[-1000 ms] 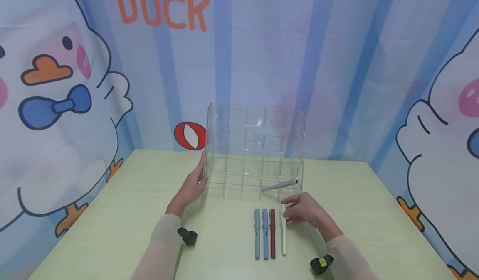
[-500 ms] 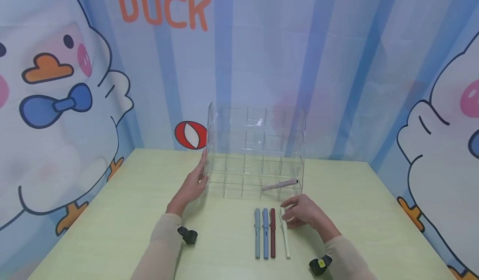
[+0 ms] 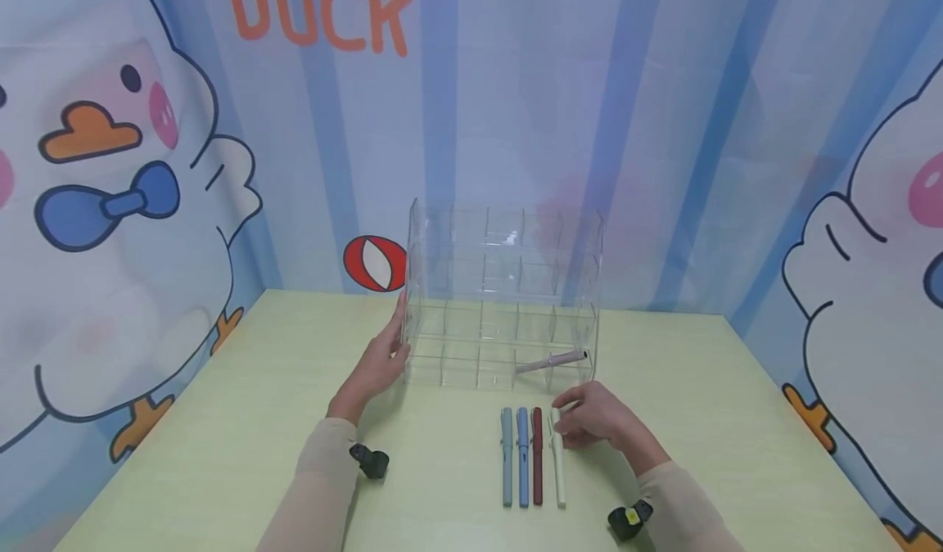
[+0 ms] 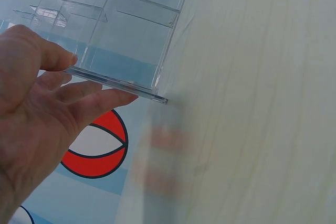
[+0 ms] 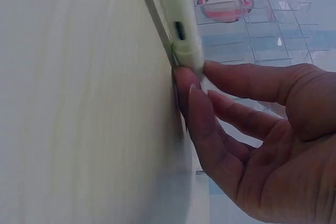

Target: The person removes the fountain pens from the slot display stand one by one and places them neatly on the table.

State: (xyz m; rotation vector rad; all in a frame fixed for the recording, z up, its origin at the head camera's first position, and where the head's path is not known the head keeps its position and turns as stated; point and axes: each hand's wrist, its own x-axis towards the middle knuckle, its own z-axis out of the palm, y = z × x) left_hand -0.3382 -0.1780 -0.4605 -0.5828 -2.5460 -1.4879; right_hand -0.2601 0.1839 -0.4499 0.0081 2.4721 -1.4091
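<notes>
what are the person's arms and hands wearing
Both arms wear long, close-fitting beige sleeves reaching to the wrists. The left hand and right hand are bare, no gloves. A small black camera sits by each wrist; the right one has a yellow-green spot.

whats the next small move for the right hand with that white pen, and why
Probably close the fingertips on the white pen and lift its top end off the table. The right hand only touches the pen's tip, which lies flat beside three other pens. The left hand rests on the clear rack, where one pen already lies in a slot.
</notes>
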